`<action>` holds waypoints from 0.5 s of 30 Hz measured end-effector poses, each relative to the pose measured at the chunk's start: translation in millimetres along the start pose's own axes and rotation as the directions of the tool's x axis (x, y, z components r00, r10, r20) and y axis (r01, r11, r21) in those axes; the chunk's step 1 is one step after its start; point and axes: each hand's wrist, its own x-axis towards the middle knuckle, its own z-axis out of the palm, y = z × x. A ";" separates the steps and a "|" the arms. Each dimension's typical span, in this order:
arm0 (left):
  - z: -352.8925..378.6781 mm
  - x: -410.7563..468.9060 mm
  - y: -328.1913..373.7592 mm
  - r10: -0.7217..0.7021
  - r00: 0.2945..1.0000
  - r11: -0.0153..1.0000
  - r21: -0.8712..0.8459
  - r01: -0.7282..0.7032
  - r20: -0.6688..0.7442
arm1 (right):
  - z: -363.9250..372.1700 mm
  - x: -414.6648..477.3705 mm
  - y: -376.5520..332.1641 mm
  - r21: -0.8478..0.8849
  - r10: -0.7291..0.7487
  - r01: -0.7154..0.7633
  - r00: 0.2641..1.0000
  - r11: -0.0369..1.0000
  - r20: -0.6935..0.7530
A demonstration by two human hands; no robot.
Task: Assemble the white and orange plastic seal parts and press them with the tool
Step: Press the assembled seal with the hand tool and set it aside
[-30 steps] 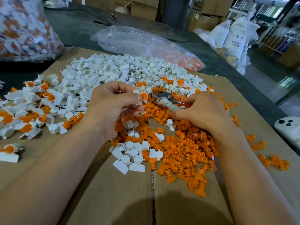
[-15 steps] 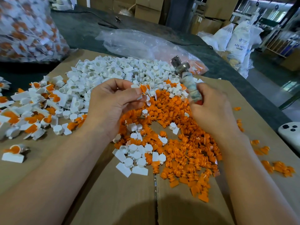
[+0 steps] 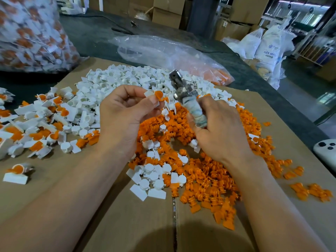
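Just above a cardboard sheet (image 3: 54,206), a worker's left hand (image 3: 125,113) pinches a white and orange seal (image 3: 156,96) between thumb and fingertips. The right hand (image 3: 221,130) is clenched round the cloth-wrapped handle of a metal tool (image 3: 189,99), whose head tilts up and away, just beside the seal but not touching it; the two hands are close yet apart. At upper left, a clear plastic bag (image 3: 31,33) bulges with white-and-orange pieces. A second clear bag (image 3: 172,55) lies nearly flat on the dark table cover (image 3: 94,33) behind the cardboard, with orange pieces gathered at its right end. White sacks (image 3: 269,50) stand on the floor at right, one printed "ABS RESIN", its smaller print too blurred to read. Cardboard boxes (image 3: 167,13) are stacked at the back, their markings illegible. Loose on the sheet, white parts (image 3: 127,77) are heaped at the far side, orange parts (image 3: 209,175) spread beneath and before the hands, and joined pieces (image 3: 41,120) are scattered at left. A white device (image 3: 325,151) with dark round buttons sits at the right edge.
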 end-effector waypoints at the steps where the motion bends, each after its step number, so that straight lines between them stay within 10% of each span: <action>1: 0.3 -0.3 -0.3 0.006 1.000 1.000 0.003 -0.006 -0.001 | 1.0 -0.7 -1.3 -0.019 -0.011 0.011 1.000 1.000 -0.001; 15: 3.0 -1.9 2.1 0.102 0.994 0.991 0.086 -0.098 -0.048 | 9.1 -3.9 -4.3 0.044 -0.049 0.044 0.992 0.998 0.114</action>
